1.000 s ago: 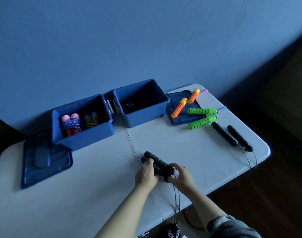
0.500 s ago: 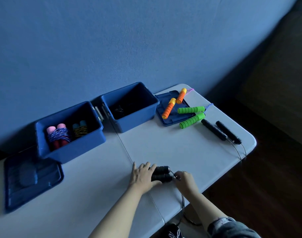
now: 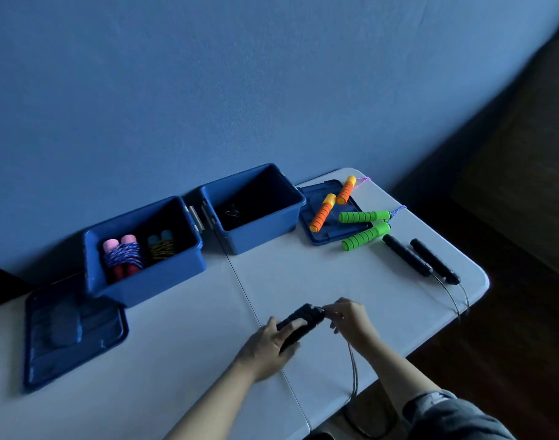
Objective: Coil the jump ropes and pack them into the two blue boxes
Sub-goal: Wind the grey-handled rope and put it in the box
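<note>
My left hand (image 3: 267, 346) grips a pair of dark jump-rope handles (image 3: 302, 322) held side by side just above the white table (image 3: 189, 344). My right hand (image 3: 351, 319) pinches the thin rope where it leaves the handle ends; the rope (image 3: 354, 373) hangs over the table's front edge. The left blue box (image 3: 144, 281) holds a coiled pink-handled rope (image 3: 124, 257) and a coiled blue-handled rope (image 3: 160, 247). The right blue box (image 3: 259, 236) looks nearly empty, with something dark and unclear inside.
An orange-handled rope (image 3: 332, 203) lies on a blue lid (image 3: 322, 236) right of the boxes. Green handles (image 3: 363, 225) and black handles (image 3: 421, 260) lie further right, their cords trailing off the table corner. Another blue lid (image 3: 71, 331) lies at the left.
The dark handles went down flat onto the table under my left hand, then tilted up again; my right hand shifted to the rope at their ends. The camera view swung slightly.
</note>
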Demonstrator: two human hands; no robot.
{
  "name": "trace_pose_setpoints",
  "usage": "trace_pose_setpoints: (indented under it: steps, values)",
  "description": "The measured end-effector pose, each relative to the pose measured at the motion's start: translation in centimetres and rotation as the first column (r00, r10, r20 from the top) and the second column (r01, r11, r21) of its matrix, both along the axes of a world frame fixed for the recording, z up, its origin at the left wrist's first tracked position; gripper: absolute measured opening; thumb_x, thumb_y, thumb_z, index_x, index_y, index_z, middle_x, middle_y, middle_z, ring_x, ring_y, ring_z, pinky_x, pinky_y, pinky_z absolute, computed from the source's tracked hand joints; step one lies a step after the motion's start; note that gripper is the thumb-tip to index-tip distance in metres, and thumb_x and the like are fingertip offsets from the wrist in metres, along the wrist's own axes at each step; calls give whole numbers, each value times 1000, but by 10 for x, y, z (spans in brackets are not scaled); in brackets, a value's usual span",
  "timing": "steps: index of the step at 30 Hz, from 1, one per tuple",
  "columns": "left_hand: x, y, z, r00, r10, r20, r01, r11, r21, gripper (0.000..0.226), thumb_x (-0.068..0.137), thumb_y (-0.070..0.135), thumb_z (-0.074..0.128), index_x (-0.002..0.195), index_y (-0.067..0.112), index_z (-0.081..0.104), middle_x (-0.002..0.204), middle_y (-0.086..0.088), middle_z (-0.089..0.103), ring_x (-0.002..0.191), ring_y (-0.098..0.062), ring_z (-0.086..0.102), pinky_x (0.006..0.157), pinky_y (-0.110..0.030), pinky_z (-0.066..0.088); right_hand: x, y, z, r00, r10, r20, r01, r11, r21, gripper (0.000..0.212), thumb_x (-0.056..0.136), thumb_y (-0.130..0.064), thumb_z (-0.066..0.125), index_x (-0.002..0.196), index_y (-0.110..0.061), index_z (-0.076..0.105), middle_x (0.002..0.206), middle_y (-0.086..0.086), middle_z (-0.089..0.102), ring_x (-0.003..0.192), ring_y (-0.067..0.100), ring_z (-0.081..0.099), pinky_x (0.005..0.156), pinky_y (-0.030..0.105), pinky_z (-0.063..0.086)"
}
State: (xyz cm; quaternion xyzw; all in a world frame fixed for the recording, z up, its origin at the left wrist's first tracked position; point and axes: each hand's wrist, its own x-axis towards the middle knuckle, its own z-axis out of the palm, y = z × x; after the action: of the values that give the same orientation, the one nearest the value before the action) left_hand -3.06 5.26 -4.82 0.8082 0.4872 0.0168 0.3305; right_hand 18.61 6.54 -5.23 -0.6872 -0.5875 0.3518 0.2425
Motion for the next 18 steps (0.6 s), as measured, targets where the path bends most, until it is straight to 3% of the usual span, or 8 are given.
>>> trace_pose_setpoints:
  steps: [2,5,7,9,11,14,16,18]
  values:
    - [4,8,22,991,94,92,-88,994,-69,44,96,44,44,129,62,23,111,1,44,88,-24,59,81,-32,51,3,20,27,999,48,-3,-48,996,82,11,86,-4,65,89,-2,75,75,8,56,45,7,53,49,21,49]
    - [10,25,54,945,216,246,-179,970,-163,45,96,39,49,127,65,27,113,0,46,93,-21,58,84,-30,49,4,48,63,996,80,39,-87,968,237,13,83,-4,68,94,-4,75,73,5,58,50,1,55,48,12,42]
    - [12,36,76,882,280,379,-208,953,-219,45,96,33,51,123,64,33,116,-2,47,92,-20,56,73,-29,51,1,66,87,997,75,25,-79,944,321,15,82,-3,68,96,-5,74,70,1,57,53,-2,56,49,9,39]
    - [13,46,96,801,343,491,-254,937,-239,43,96,27,51,119,61,38,106,-1,51,82,-18,53,61,-26,51,-5,80,109,997,42,-69,-13,924,381,18,83,-3,67,99,-4,74,66,-4,56,48,1,54,48,8,38]
    - [17,55,117,691,414,592,-330,910,-252,41,97,22,50,116,58,43,92,2,51,75,-17,51,58,-32,56,-17,87,126,985,-6,-174,74,918,390,18,87,-5,63,102,-7,72,61,-2,57,41,3,50,46,10,40]
    - [19,71,144,435,545,717,-473,816,-334,41,97,20,51,113,58,46,98,-1,53,73,-21,59,63,-46,58,-45,82,137,963,2,-271,65,969,237,16,95,-9,51,101,-13,65,66,10,60,40,8,49,44,24,48]
    - [13,85,151,294,588,754,-560,745,-363,39,97,20,50,114,56,46,98,-4,56,73,-23,67,63,-44,55,-62,71,137,948,49,-313,13,981,194,19,98,-10,45,109,-13,60,67,5,59,40,13,49,40,26,46]
    - [9,94,151,199,605,771,-582,705,-404,38,98,19,50,117,52,47,97,-9,57,76,-26,70,61,-41,52,-77,62,137,944,74,-320,-22,987,161,17,98,-9,43,102,-5,59,62,3,57,38,12,48,39,24,45]
